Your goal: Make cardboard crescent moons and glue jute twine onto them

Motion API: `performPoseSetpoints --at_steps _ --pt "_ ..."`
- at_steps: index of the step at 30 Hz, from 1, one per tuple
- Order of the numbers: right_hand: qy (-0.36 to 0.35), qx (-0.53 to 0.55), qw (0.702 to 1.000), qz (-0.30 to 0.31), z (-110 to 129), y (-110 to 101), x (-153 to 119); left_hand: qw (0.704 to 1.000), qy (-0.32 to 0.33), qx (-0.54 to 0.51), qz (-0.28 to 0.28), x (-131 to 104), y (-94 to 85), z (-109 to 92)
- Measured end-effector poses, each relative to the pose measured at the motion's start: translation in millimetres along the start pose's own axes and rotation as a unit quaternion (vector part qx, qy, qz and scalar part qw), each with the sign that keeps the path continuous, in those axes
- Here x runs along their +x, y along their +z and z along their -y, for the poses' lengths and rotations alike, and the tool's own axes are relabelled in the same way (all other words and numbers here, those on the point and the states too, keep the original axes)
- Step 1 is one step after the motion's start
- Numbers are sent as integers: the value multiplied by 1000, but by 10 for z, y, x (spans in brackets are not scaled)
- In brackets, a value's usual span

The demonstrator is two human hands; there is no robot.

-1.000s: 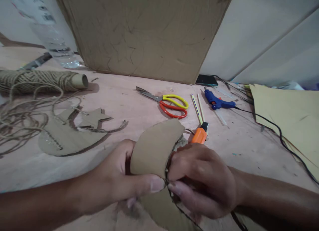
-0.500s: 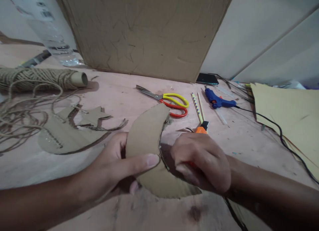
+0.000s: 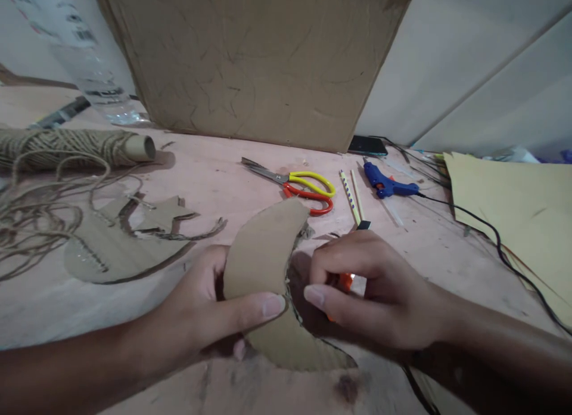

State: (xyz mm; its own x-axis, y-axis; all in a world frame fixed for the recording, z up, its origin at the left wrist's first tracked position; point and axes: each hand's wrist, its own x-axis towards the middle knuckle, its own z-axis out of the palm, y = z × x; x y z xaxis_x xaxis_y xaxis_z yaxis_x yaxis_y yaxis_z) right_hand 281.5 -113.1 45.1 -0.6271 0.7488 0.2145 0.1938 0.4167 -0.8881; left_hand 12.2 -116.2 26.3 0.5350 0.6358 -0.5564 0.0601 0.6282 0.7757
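My left hand (image 3: 210, 302) grips a crescent-shaped cardboard cutout (image 3: 259, 254), its thumb flat on the front and the other fingers mostly behind. The inner curve of the crescent is rough and faces right. Just beside that edge, my right hand (image 3: 370, 290) is closed around an orange utility knife (image 3: 345, 282). Most of the knife is hidden by the fingers, and its blade cannot be made out. A black end of it shows above the knuckles. Beyond the crescent's upper tip lie scissors (image 3: 308, 176) with one yellow and one red handle.
On the left are a roll of twine (image 3: 67, 148), loose strands, and another cardboard crescent with a star (image 3: 163, 215). A blue glue gun (image 3: 388, 182) with its cord lies right. A large cardboard sheet (image 3: 259, 63), plastic bottle (image 3: 102, 75) and phone (image 3: 367, 145) are behind.
My right hand has rolled and loosened slightly, so its thumb and more of the orange knife show. The crescent sits a little lower in view, still in my left hand.
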Motion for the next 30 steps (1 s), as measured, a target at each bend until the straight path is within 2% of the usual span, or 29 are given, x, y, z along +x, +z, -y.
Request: performPoseSetpoints --at_steps 6,13,18,22,27,30 --pt "18 36 999 24 82 65 -1 1000 10 11 8 22 -1 5" --pt "44 6 999 18 149 124 -21 991 108 52 62 158 -133 217" --pt "72 -45 996 25 196 169 -50 994 81 59 46 180 -126 262" --pt "59 -137 989 16 192 211 -79 993 93 48 56 202 -84 240" --pt "-18 -225 974 16 173 228 -130 987 135 33 83 198 -44 187" --pt "-39 -266 963 17 211 222 -155 986 141 46 79 195 -16 144"
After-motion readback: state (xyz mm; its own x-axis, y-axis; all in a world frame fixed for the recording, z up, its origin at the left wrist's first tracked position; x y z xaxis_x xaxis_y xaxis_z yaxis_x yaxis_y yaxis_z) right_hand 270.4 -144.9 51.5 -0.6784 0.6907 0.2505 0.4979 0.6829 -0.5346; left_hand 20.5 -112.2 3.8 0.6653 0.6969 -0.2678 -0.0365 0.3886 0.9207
